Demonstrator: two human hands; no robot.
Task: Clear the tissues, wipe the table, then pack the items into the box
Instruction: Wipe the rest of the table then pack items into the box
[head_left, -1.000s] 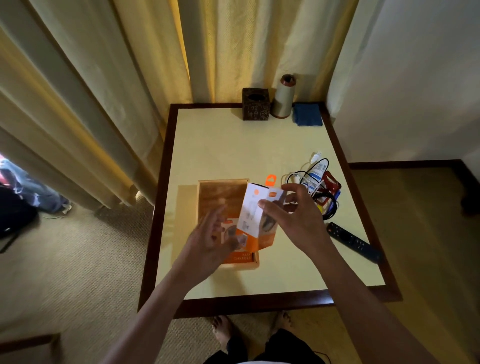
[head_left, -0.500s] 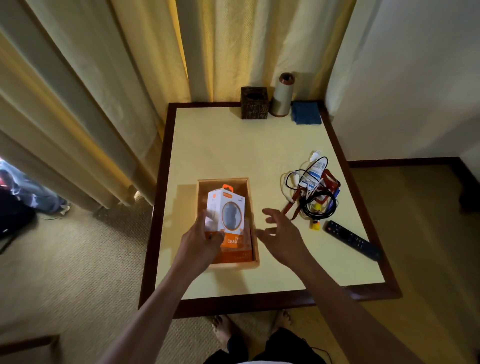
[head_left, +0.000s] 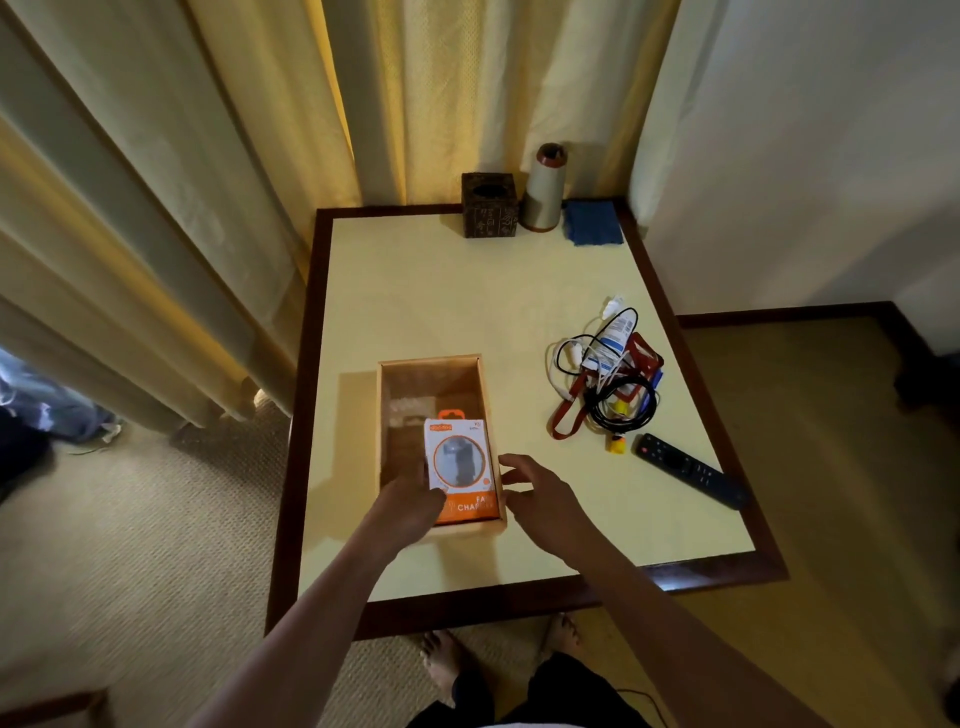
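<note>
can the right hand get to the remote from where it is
Probably yes. The right hand is open beside the box, and only bare table lies between it and the remote; the cable pile sits farther back. The left hand holds the charger package.

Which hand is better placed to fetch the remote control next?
The right hand: it is open, holds nothing, and is nearer the remote control. The left hand holds the charger package inside the wooden box.
</note>
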